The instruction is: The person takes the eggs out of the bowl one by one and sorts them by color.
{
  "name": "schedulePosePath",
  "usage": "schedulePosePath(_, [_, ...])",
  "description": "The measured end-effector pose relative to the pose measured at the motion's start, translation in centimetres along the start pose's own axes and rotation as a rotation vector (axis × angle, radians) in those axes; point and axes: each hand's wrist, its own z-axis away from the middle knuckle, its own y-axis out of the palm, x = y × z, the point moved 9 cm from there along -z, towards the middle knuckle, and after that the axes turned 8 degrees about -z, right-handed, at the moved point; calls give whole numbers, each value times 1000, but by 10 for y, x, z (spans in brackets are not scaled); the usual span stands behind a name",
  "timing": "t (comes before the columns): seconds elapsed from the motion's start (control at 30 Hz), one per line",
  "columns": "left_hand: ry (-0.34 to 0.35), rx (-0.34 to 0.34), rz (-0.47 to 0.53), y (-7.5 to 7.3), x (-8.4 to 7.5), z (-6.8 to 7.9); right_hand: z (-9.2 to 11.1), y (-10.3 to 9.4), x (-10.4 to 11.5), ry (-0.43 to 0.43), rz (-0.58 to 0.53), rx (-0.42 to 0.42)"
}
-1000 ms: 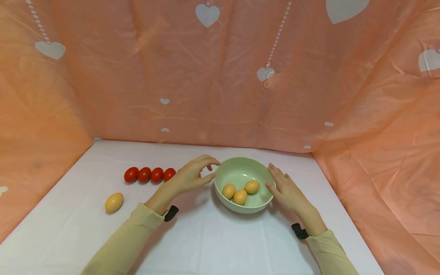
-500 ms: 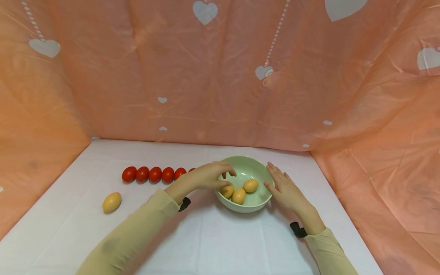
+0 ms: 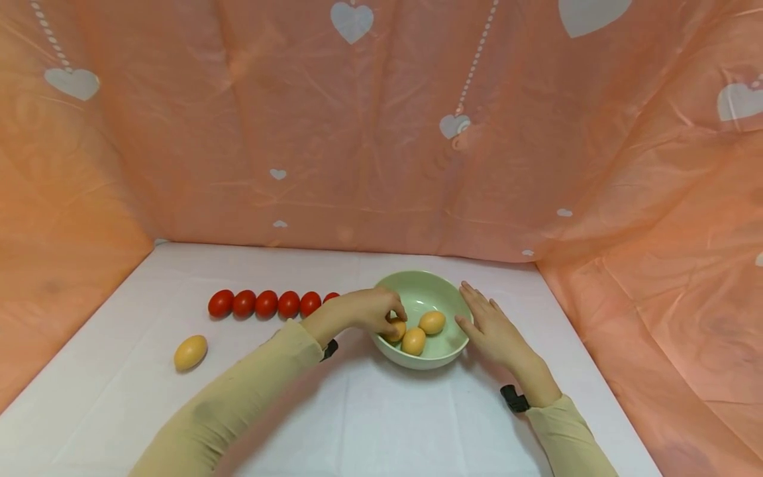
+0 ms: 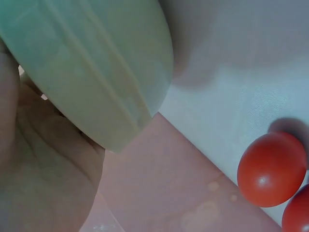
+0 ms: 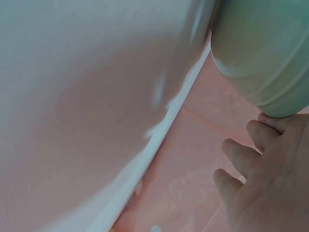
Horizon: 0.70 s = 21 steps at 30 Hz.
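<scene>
A light green bowl (image 3: pixel 417 363) stands on the table with yellow eggs in it. My left hand (image 3: pixel 368 310) reaches over its left rim, thumb and fingers curled about the leftmost egg (image 3: pixel 396 331), which is partly hidden by them. Two more eggs lie beside it: a front one (image 3: pixel 414 341) and a right one (image 3: pixel 432 322). On the bowl's right side, my right hand (image 3: pixel 495 331) rests with straight fingers along the rim. In the right wrist view, its fingertips (image 5: pixel 270 121) touch the outer wall of the bowl (image 5: pixel 265 58).
Left of the bowl runs a row of several red eggs (image 3: pixel 266 304), its right end partly behind my left hand. A lone yellow egg (image 3: pixel 191 352) lies nearer the left front. A white cloth (image 3: pixel 381 424) covers the table, and orange curtains (image 3: pixel 357 165) with hearts surround it.
My left hand has moved right, from outside the left rim into the bowl, and its fingers have closed about the leftmost yellow egg. The right hand has stayed at the rim.
</scene>
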Motion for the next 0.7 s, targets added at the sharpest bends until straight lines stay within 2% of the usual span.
schedulePosePath(0.33, [-65,42,46,3,3,0,-1,-1,1,-2,7,-1])
schedulePosePath(0.7, [-57,48,65,4,2,1,0,0,0,-5,6,-5])
